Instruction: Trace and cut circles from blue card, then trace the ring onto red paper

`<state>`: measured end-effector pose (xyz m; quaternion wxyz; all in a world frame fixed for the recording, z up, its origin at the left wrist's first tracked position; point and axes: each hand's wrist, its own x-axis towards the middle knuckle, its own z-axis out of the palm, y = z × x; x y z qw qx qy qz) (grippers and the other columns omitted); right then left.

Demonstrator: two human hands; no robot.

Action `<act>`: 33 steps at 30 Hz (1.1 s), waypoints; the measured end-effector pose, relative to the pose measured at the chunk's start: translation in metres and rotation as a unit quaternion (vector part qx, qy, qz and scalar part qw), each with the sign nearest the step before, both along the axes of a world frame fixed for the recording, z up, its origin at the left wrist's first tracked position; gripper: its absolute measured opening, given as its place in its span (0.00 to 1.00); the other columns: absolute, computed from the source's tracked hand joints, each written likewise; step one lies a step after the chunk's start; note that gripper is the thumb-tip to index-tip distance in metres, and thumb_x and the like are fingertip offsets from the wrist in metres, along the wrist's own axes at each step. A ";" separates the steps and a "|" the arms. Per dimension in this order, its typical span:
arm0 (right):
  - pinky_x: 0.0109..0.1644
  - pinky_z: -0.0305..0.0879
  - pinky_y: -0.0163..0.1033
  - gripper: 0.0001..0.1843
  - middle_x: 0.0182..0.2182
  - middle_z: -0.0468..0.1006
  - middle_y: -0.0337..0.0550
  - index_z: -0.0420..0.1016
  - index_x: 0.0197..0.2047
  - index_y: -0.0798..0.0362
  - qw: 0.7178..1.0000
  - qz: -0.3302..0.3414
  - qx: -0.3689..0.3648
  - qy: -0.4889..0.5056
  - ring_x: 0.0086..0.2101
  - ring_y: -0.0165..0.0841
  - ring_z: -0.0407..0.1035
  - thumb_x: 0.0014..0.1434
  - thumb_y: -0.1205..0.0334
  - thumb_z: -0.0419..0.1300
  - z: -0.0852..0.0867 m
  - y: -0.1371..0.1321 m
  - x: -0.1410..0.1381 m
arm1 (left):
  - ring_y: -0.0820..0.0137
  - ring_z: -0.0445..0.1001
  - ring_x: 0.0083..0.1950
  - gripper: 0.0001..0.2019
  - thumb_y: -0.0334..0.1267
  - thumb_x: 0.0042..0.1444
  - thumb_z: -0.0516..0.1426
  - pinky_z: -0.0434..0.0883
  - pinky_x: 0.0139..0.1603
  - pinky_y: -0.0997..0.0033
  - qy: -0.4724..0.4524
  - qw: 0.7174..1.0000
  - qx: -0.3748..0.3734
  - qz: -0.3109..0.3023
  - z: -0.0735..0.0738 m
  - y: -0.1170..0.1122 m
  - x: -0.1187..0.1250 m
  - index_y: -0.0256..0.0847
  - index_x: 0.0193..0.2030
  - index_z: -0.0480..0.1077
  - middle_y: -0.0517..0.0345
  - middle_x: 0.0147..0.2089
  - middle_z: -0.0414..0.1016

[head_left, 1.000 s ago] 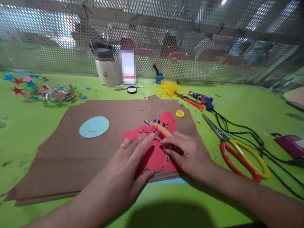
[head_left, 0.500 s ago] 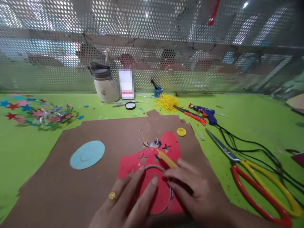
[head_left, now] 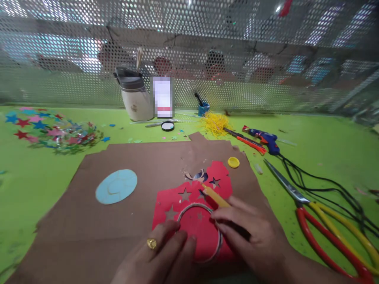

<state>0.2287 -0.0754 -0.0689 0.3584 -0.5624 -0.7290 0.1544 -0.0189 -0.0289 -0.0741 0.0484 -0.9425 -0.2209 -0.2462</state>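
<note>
A thin round ring (head_left: 197,204) lies flat on a sheet of red paper (head_left: 166,199) that has star-shaped holes. Curled over the ring's left side, my left hand (head_left: 161,252) presses it against the paper and wears a gold ring. My right hand (head_left: 247,232) grips a slim yellow pencil (head_left: 217,196), whose far end points up and left; its lower part is hidden by the fingers. The right fingertips touch the ring's upper right edge. Under both hands spreads brown cardboard (head_left: 74,221). A light blue paper disc (head_left: 117,186) rests on it at left.
Large scissors (head_left: 302,199) with red and yellow handles lie at right. Beyond are a glue gun (head_left: 263,138) with a black cord, yellow shredded strands (head_left: 216,124) and a yellow cap (head_left: 233,162). At the back stand a white jug (head_left: 136,102) and a phone (head_left: 162,96). Star garland (head_left: 56,132) lies left.
The view has shifted slightly, so things appear further right. My left fingers have drawn back and curled more, uncovering more of the red paper inside the ring. The right hand keeps its grip.
</note>
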 end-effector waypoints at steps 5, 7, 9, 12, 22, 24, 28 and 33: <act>0.40 0.74 0.36 0.11 0.38 0.81 0.42 0.79 0.43 0.45 0.997 0.007 -0.078 0.019 0.38 0.34 0.75 0.63 0.66 0.56 0.003 0.002 0.002 | 0.62 0.77 0.48 0.13 0.35 0.68 0.49 0.79 0.49 0.63 0.018 1.000 0.008 0.000 0.005 -0.012 0.011 0.42 0.41 0.76 0.58 0.41 0.81; 0.41 0.73 0.36 0.10 0.37 0.81 0.42 0.80 0.41 0.46 0.994 0.001 -0.103 0.027 0.38 0.34 0.75 0.62 0.67 0.57 0.007 0.004 0.002 | 0.59 0.78 0.48 0.14 0.32 0.68 0.49 0.78 0.51 0.58 0.025 0.999 0.046 0.006 0.006 -0.020 0.015 0.39 0.39 0.76 0.54 0.41 0.81; 0.40 0.72 0.36 0.10 0.36 0.80 0.41 0.80 0.39 0.47 0.993 0.001 -0.117 0.034 0.36 0.33 0.74 0.60 0.69 0.58 0.012 0.006 0.001 | 0.56 0.77 0.50 0.13 0.33 0.67 0.50 0.77 0.52 0.55 0.031 0.997 0.073 0.006 0.007 -0.027 0.018 0.36 0.40 0.76 0.49 0.43 0.81; 0.38 0.70 0.34 0.10 0.33 0.79 0.41 0.81 0.38 0.50 0.992 0.002 -0.121 0.037 0.33 0.31 0.73 0.59 0.71 0.59 0.019 0.007 -0.002 | 0.55 0.76 0.50 0.11 0.35 0.66 0.53 0.75 0.55 0.52 0.031 0.998 0.058 -0.004 0.016 -0.030 0.020 0.35 0.42 0.76 0.47 0.42 0.80; 0.38 0.68 0.37 0.08 0.33 0.79 0.41 0.79 0.40 0.54 0.996 0.000 -0.082 0.031 0.32 0.31 0.71 0.61 0.62 0.60 0.043 0.001 0.013 | 0.57 0.70 0.48 0.09 0.37 0.67 0.53 0.72 0.50 0.53 0.123 0.987 -0.098 -0.035 0.044 -0.013 0.016 0.39 0.40 0.73 0.51 0.41 0.74; 0.39 0.67 0.37 0.07 0.33 0.78 0.41 0.79 0.41 0.54 0.996 0.034 -0.073 -0.038 0.33 0.31 0.71 0.60 0.62 0.62 0.051 -0.011 0.021 | 0.60 0.70 0.45 0.09 0.34 0.66 0.52 0.72 0.47 0.58 0.144 0.984 -0.089 -0.051 0.047 -0.009 0.013 0.39 0.38 0.73 0.51 0.40 0.74; 0.43 0.68 0.41 0.15 0.39 0.76 0.46 0.77 0.48 0.52 0.976 0.064 -0.083 -0.191 0.40 0.37 0.70 0.58 0.58 0.67 0.054 -0.040 0.023 | 0.64 0.70 0.41 0.10 0.27 0.64 0.52 0.70 0.41 0.66 0.183 0.976 -0.077 -0.087 0.057 0.000 0.006 0.38 0.33 0.71 0.52 0.39 0.72; 0.46 0.68 0.49 0.16 0.42 0.74 0.51 0.76 0.43 0.55 0.940 0.071 0.000 -0.335 0.45 0.46 0.66 0.57 0.53 0.68 0.040 -0.052 0.006 | 0.59 0.68 0.56 0.11 0.22 0.61 0.51 0.69 0.52 0.62 0.194 0.969 -0.063 -0.141 0.064 0.002 -0.003 0.39 0.41 0.72 0.47 0.48 0.73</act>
